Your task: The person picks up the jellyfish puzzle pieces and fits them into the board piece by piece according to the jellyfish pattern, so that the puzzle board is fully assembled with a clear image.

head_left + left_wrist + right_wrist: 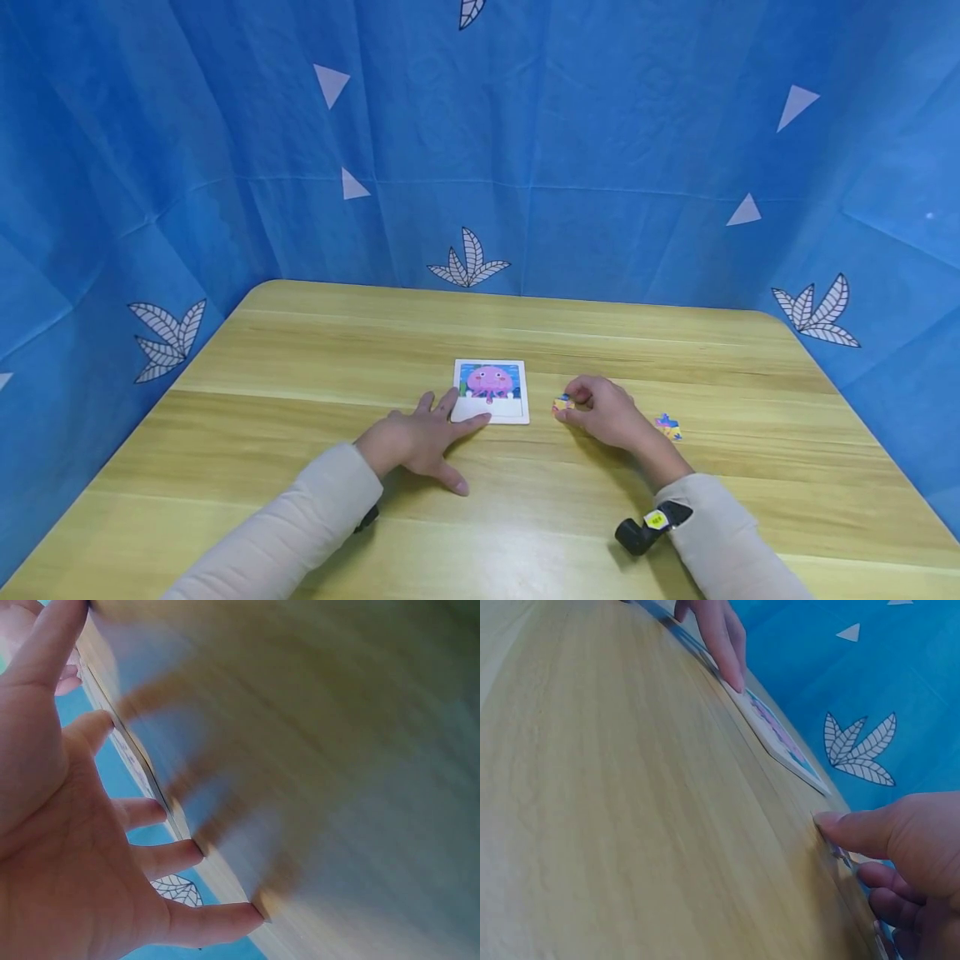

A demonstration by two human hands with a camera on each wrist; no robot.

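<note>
A square puzzle board (491, 413) with a white border lies mid-table, showing a pink octopus on blue in its upper part and a blank white lower strip. My left hand (423, 440) is spread on its lower left, fingertips touching the board's edge and the table, as the left wrist view also shows. To the right of the board, my right hand (607, 412) pinches a small yellow, pink and blue puzzle piece (561, 405) between thumb and fingers, low over the table. Fingers partly cover this piece in the right wrist view.
More colourful puzzle pieces (668, 427) lie close together right of my right wrist; their exact number is hard to tell. The wooden table (375, 333) has rounded far corners. Blue curtains (570, 208) with leaf prints hang behind and beside it.
</note>
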